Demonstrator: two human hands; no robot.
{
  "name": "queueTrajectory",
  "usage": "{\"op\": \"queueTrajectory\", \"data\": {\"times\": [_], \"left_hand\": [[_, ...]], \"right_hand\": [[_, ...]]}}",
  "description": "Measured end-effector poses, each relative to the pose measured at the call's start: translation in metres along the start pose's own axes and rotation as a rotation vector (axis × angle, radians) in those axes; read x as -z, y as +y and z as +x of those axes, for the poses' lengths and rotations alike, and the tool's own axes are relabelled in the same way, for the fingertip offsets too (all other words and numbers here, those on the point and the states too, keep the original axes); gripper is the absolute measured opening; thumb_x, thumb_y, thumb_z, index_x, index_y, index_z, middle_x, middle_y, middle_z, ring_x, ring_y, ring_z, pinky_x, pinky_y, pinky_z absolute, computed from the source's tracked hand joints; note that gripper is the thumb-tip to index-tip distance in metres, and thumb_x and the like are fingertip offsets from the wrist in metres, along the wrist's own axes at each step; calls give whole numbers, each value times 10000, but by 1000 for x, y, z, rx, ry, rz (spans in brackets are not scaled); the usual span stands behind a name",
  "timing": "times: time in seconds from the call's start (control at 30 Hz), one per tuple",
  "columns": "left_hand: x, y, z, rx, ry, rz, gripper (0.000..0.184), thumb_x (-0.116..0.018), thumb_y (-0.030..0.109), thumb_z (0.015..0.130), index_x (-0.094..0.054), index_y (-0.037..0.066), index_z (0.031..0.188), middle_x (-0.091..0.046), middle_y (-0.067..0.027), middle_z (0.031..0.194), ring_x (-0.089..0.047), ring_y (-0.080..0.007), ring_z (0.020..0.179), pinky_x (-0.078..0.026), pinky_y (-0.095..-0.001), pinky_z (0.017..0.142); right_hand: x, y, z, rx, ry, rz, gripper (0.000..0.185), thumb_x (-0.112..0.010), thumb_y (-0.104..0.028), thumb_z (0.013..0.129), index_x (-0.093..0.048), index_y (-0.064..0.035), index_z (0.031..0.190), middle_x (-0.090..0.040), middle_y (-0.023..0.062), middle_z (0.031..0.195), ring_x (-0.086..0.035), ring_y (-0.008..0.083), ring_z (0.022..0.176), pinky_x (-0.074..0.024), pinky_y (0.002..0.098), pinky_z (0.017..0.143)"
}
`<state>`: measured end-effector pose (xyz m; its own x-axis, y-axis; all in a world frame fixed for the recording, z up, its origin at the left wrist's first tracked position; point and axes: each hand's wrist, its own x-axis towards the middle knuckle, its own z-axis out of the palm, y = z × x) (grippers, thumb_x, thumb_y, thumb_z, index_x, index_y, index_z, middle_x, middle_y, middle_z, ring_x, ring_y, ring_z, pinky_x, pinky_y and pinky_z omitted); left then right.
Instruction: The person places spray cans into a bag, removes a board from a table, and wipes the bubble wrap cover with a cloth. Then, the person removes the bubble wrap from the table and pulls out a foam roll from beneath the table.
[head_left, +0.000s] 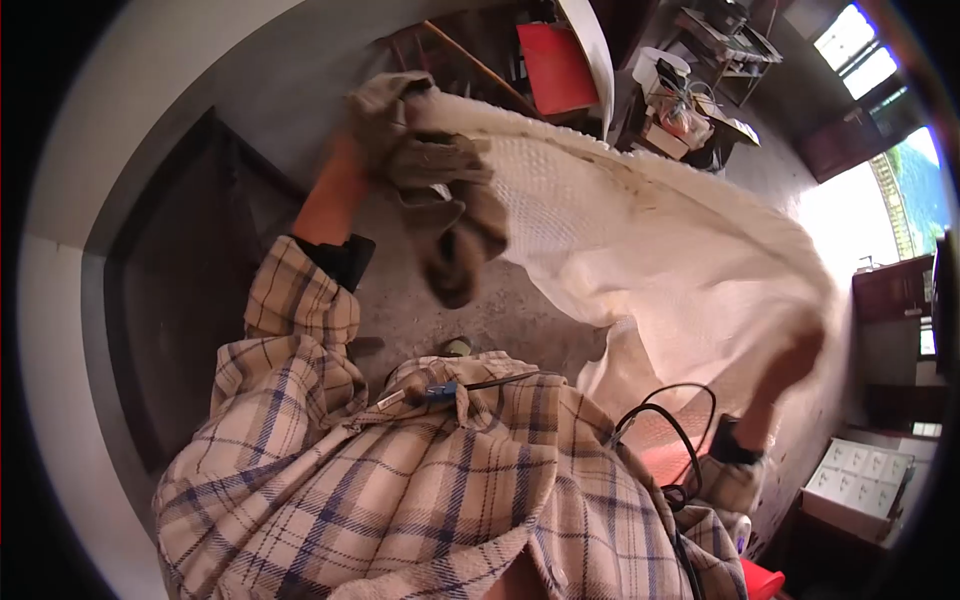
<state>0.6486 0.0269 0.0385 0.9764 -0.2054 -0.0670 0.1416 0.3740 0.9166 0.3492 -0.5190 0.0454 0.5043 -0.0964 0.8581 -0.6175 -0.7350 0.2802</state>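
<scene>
My left hand (362, 140) is raised at the upper left, gripping a crumpled grey-brown cloth (440, 165) that covers most of its fingers. The cloth hangs down, its lower end smeared by motion. A large white textured sheet (640, 215), with brownish stains and a rough upper edge, stretches from beside the cloth across to the right. At the sheet's right edge, my right hand (800, 345) is closed on it, though blurred. The sheet's lower part hangs in folds near my right forearm.
A black cable (690, 425) loops by my right side. Behind the sheet are a red panel (558, 68) and a cluttered pile with a white bin (660, 65). A white box (858, 482) stands at right; a dark door (180, 280) is at left.
</scene>
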Motion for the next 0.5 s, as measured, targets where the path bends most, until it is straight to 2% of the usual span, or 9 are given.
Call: {"op": "queueTrajectory", "data": {"times": [0.07, 0.13, 0.2, 0.27, 0.3, 0.37, 0.4, 0.47, 0.5], "left_hand": [[22, -49, 14, 200, 15, 270, 255, -498, 235, 896, -589, 51, 1049, -626, -91, 1038, -606, -180, 893, -480, -341, 789], [8, -44, 1, 214, -392, 438, 253, -494, 223, 886, -603, 41, 1023, -644, -113, 993, -613, -201, 894, -476, -363, 816], [-20, -40, -13, 374, -469, -22, 252, -482, 193, 878, -614, 12, 992, -656, -127, 948, -624, -222, 901, -480, -359, 835], [-53, -42, -19, 354, -540, -67, 237, -499, 202, 878, -627, 9, 927, -650, -135, 952, -631, -213, 869, -475, -304, 821], [-67, -49, -14, 240, -652, 66, 220, -512, 177, 876, -620, 1, 951, -653, -141, 928, -630, -215, 878, -477, -307, 820], [-101, -45, -22, 306, -756, 51, 190, -543, 109, 866, -603, -14, 997, -656, -130, 928, -627, -202, 894, -482, -296, 811], [-120, -41, -29, 352, -802, 58, 179, -554, 90, 863, -603, -16, 998, -656, -125, 932, -625, -194, 897, -483, -291, 806], [-151, -50, -42, 444, -872, 82, 198, -562, 79, 864, -593, -28, 1027, -655, -116, 939, -621, -181, 906, -487, -283, 801], [-164, -58, -47, 386, -977, 103, 206, -563, 81, 868, -599, -17, 1045, -652, -86, 941, -603, -142, 906, -474, -263, 813]], "right_hand": [[-24, -20, -48, -531, -1414, 933, 171, -552, -195, 891, -663, -65, 884, -574, -18, 675, -484, 72, 570, -379, 197, 496], [-2, -30, -24, -780, -1059, 1103, 156, -557, -175, 891, -663, -65, 856, -543, -52, 650, -437, 35, 561, -303, 164, 460], [13, -40, 12, -699, -1048, 1093, 142, -558, -155, 887, -654, -50, 884, -538, -51, 656, -421, 31, 552, -308, 170, 462], [24, -64, 20, -641, -953, 1299, 188, -585, -101, 865, -593, -14, 1032, -497, -53, 656, -370, 26, 522, -319, 183, 457], [25, -81, 21, -424, -965, 1294, 347, -608, -67, 845, -520, -19, 1177, -466, -58, 649, -365, 27, 529, -338, 176, 475], [34, -120, 21, -221, -1100, 1484, 767, -679, -26, 772, -248, -66, 1406, -464, -29, 645, -385, 36, 545, -363, 182, 483], [45, -137, 31, -117, -1270, 1452, 961, -723, -47, 736, -71, -92, 1440, -506, 11, 683, -417, 45, 543, -393, 198, 481], [56, -173, 25, -9, -1340, 1486, 1125, -769, -93, 697, 87, -122, 1428, -601, 107, 801, -542, 97, 584, -458, 246, 505], [54, -188, 14, -7, -1285, 1566, 981, -776, -168, 689, -131, -93, 1424, -613, 142, 861, -597, 192, 645, -492, 301, 580]]}}
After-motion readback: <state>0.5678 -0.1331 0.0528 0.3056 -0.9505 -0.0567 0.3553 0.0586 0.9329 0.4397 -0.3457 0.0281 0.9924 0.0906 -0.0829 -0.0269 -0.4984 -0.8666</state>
